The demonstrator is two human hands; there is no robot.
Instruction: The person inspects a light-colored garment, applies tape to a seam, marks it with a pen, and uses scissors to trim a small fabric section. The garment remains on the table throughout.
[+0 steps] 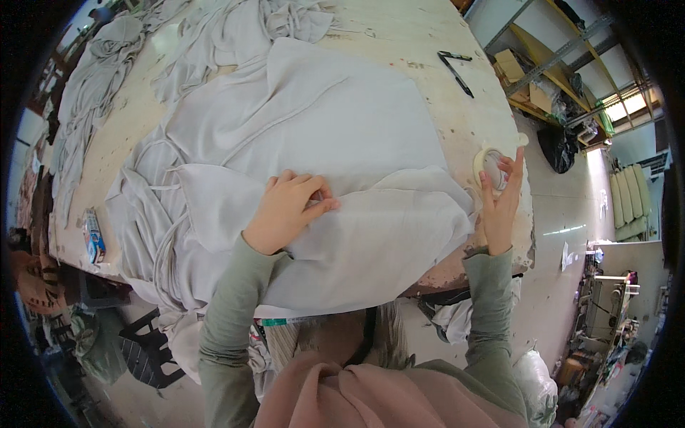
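Observation:
A large piece of light grey fabric [357,121] lies spread and folded over the table in front of me. My left hand [285,210] rests on its middle, with curled fingers and the thumb pinching at a fold. Beyond the fabric's right edge, my right hand [501,203] is at a roll of pale masking tape [480,165]. Its fingers are spread, with the thumb near the roll's lower rim and other fingertips over its right side. A firm grip on the roll does not show.
More grey fabric [93,93] lies bunched along the table's far left. A black pen-like tool [457,75] sits at the far right of the table [399,36]. A small blue box [93,235] stands near the left edge. Shelving [549,64] and a black bag [556,148] are off to the right.

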